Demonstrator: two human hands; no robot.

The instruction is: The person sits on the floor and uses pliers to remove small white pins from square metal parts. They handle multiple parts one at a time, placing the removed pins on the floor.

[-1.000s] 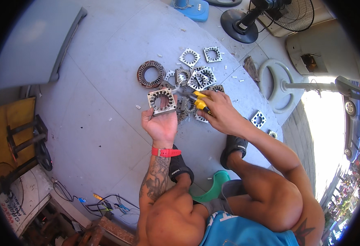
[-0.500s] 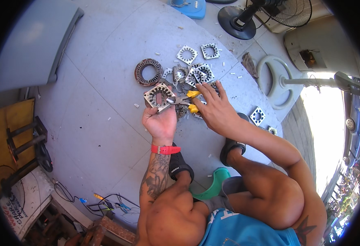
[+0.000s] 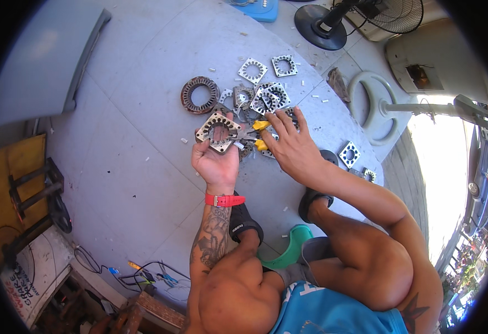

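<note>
My left hand (image 3: 215,165) grips a square metal stator core (image 3: 205,134) with a slotted round opening, thumb at its near left corner and fingers beneath. My right hand (image 3: 295,149) is closed round the yellow handles of a pair of pliers (image 3: 247,134). The plier jaws reach over the core's right side, at the slots; their exact bite is too small to make out. Just below the jaws shows a small white piece (image 3: 238,145). Beyond my hands lie a brown ring-shaped stator core (image 3: 186,96) and a pile of square slotted cores (image 3: 260,103).
Two square cores (image 3: 252,70) lie farther off, and another core (image 3: 350,155) is to the right. Small white pieces are scattered on the tiled floor (image 3: 138,111). A fan (image 3: 320,28) stands far right, near a round pale base (image 3: 355,106). Cables (image 3: 155,276) lie at lower left.
The plier jaws have shifted slightly left, further over the core. A small white piece now shows below them. My left hand keeps its hold on the core.
</note>
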